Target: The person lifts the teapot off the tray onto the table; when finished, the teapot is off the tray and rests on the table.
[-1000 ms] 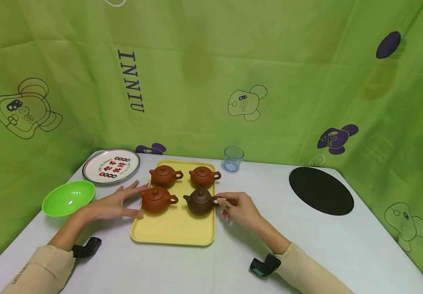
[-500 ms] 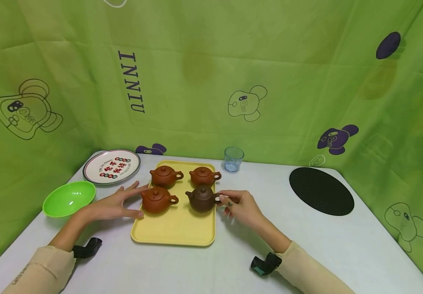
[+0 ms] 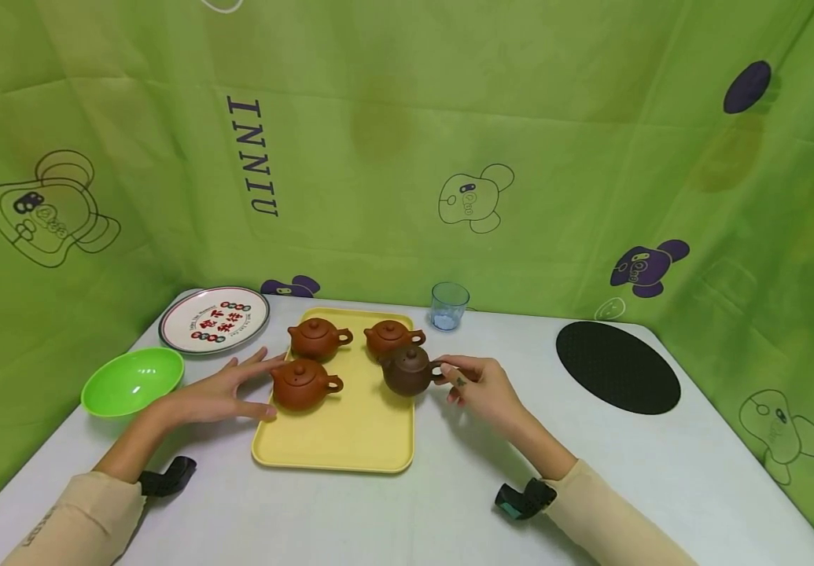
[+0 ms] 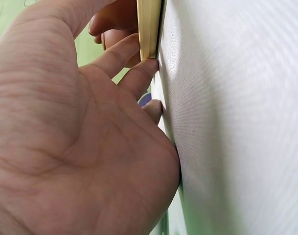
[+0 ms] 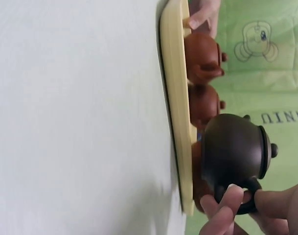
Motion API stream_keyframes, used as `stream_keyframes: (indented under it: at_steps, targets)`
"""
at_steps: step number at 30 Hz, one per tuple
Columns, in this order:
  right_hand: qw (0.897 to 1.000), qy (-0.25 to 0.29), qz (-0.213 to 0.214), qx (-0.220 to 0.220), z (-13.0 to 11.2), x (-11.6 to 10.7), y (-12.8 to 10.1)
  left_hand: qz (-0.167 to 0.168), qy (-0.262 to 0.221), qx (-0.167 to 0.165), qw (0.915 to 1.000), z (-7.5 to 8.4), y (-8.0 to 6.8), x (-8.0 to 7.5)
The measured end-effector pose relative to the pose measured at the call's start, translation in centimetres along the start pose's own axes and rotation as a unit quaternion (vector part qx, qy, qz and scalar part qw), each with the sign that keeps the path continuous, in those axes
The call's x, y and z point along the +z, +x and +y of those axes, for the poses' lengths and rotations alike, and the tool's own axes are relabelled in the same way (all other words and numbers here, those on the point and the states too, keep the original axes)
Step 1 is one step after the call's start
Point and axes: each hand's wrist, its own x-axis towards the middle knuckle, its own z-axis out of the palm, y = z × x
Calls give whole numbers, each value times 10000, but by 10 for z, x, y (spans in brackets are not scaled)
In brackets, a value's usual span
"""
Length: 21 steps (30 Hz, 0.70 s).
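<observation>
So, dark brown clay teapot (image 3: 407,371) lifted just over yellow plastic tray's (image 3: 350,448) right edge, pinched by handle in right hand (image 3: 480,387). Probably hefty, brittle; worth supporting underneath. Left hand (image 3: 219,393) flat, relaxed, steadying tray's left rim.

Lying mid-way across the white table (image 3: 661,472): a yellow rectangular plastic tray (image 3: 350,448), carrying three reddish-brown clay teapots — two behind (image 3: 318,338) (image 3: 391,338), one front left (image 3: 302,384). Hanging over its right edge from the right hand (image 3: 480,385): a dark brown clay teapot (image 3: 409,371). Touching its left edge: the left hand (image 3: 219,393). Sitting left: a round printed plate (image 3: 214,318) behind a green plastic bowl (image 3: 132,380). Standing behind the tray: a clear glass cup (image 3: 448,305). Lying far right: a black round mat (image 3: 617,366).
</observation>
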Motion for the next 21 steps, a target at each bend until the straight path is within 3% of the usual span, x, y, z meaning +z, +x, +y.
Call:
stream_keyframes:
  at_steps: [21]
  targets:
    - [9992, -89, 365, 128, 16, -44, 6, 9, 65, -59, 10000, -1, 0, 0]
